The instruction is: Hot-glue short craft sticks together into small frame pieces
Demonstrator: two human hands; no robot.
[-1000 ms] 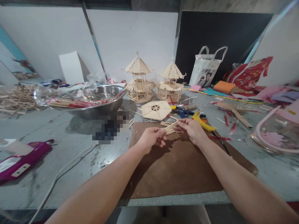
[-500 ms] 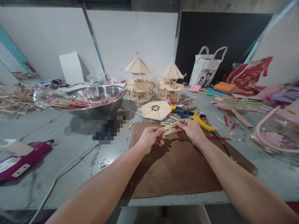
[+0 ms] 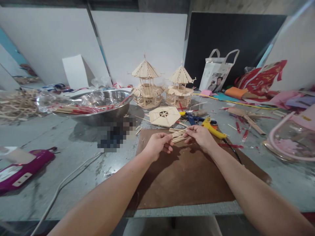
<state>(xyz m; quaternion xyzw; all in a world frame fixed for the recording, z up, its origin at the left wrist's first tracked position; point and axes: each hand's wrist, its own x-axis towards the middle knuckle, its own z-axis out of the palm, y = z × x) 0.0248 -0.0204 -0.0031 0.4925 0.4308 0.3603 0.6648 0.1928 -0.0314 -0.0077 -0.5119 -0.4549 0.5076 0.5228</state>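
Note:
Between my hands is a small bunch of pale wooden sticks (image 3: 179,134), held over the far part of a brown board (image 3: 197,177). My left hand (image 3: 159,144) pinches the left ends and my right hand (image 3: 199,136) pinches the right ends. More sticks seem to lie on the board just behind, and I cannot tell them all apart from the held ones. Beyond the board rests a flat hexagonal stick panel (image 3: 157,119) with an opening at its middle. A yellow glue gun (image 3: 215,129) lies beside my right hand.
Two stick-built pagodas (image 3: 147,83) stand behind the panel. A metal bowl (image 3: 110,111) with wrapped sticks is at the left, near a purple power strip (image 3: 31,167) and its cable. A clear pink-handled container (image 3: 287,144) and wrapper scraps lie right.
My right hand's fingers have shifted slightly on the sticks. My left hand and the things on the table look unmoved.

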